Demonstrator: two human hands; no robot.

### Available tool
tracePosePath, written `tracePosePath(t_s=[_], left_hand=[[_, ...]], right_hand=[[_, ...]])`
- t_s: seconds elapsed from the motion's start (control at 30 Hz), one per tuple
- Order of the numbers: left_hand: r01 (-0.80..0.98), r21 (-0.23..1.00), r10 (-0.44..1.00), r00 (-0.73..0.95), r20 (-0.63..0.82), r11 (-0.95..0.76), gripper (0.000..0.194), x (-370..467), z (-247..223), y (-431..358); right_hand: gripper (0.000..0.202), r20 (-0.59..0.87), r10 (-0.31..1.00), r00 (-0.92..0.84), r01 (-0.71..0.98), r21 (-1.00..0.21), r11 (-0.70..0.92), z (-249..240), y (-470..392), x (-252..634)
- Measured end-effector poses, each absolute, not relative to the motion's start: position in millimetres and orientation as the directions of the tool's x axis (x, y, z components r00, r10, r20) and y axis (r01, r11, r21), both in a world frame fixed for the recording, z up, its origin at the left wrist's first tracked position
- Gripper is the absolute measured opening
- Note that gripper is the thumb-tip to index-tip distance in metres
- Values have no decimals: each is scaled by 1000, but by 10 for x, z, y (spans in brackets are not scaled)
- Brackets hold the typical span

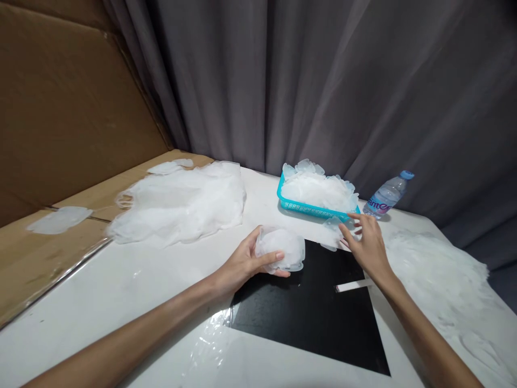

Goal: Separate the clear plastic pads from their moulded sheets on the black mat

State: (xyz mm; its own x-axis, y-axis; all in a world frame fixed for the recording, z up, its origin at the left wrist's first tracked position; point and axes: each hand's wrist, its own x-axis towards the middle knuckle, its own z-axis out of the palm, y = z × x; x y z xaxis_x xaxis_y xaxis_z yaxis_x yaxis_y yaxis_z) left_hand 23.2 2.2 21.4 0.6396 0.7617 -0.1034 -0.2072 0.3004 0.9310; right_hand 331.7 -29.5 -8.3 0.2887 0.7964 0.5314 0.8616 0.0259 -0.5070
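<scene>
My left hand is closed around a stack of thin translucent white pieces with rounded, notched edges, its thumb lying across the top one. The stack is held over a black mat. To the right, my right hand has its fingers apart and bent near the front corner of a turquoise basket. Similar white pieces are heaped above the basket's rim. A few loose translucent pieces lie in front of the basket, close to the right fingertips; whether they touch is unclear.
A water bottle leans beside the basket. A white-and-dark strip lies on the mat's right edge. White sheet-like material is piled at left and right. Cardboard borders the left side; grey curtains hang behind.
</scene>
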Motion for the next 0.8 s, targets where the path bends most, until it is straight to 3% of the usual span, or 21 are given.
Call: tracePosePath(t_s=[0.1, 0.2, 0.53, 0.7, 0.8], left_hand=[[-201, 930, 753, 649, -109, 307, 49, 238, 211, 16], [-198, 928, 744, 659, -112, 315, 46, 243, 218, 6], [-182, 930, 726, 677, -117, 320, 43, 251, 219, 9], [-193, 912, 725, 674, -145, 362, 47, 250, 195, 0], [-222, 886, 737, 653, -175, 407, 69, 257, 188, -9]], right_hand=[[63, 512, 783, 352, 901, -411, -137, -299, -245, 3563], [55, 515, 775, 367, 904, -394, -166, -376, -266, 3589], [34, 510, 816, 273, 881, -474, 1, -366, -239, 3439], [50, 551, 794, 255, 939, -338, -67, -424, -260, 3478], [47, 533, 833, 144, 956, -293, 23, -494, -265, 3444]])
